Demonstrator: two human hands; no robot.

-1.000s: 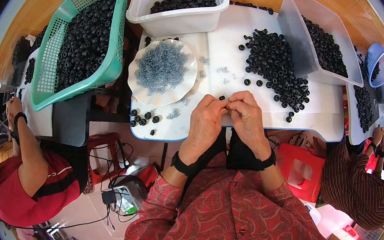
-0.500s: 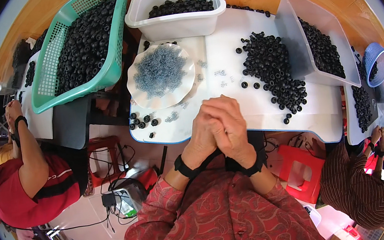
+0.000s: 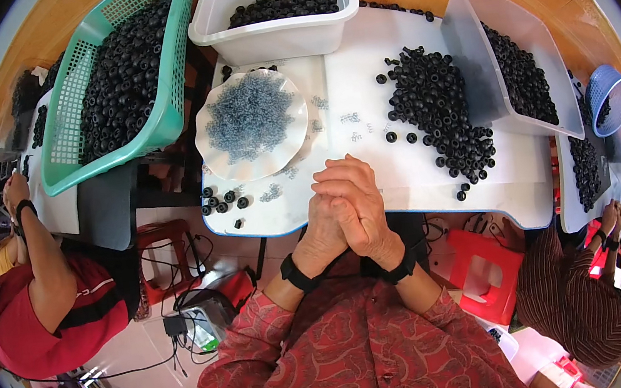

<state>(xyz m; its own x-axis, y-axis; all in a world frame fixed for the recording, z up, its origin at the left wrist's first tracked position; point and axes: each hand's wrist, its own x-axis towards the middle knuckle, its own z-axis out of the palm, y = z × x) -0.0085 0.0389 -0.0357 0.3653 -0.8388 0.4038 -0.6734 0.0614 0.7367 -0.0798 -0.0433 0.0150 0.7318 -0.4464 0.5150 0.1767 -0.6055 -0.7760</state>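
Both my hands are clasped together over the near edge of the white table [image 3: 367, 152]. My left hand [image 3: 321, 231] is closed, and its fingers are partly covered by the other hand. My right hand [image 3: 363, 207] wraps round it, fingers folded and the thumb lying in front. No object shows in either hand. Ahead and to the left stands a wavy-rimmed white plate [image 3: 293, 149] heaped with small clear bluish-grey pieces [image 3: 250, 116]. A spread pile of black ring-shaped parts [image 3: 431, 101] lies ahead to the right.
A green basket [image 3: 102, 170] and a white tub [image 3: 276, 43] hold black parts. A clear bin [image 3: 488, 94] of them lies tipped at right. Several loose black parts [image 3: 229, 196] sit near the plate. Red stools [image 3: 483, 270] and co-workers [image 3: 52, 303] flank me.
The view has shifted slightly, so the plate, tub and green basket appear a little further left. My hands stay clasped, with the right fingers slightly rearranged over the left.
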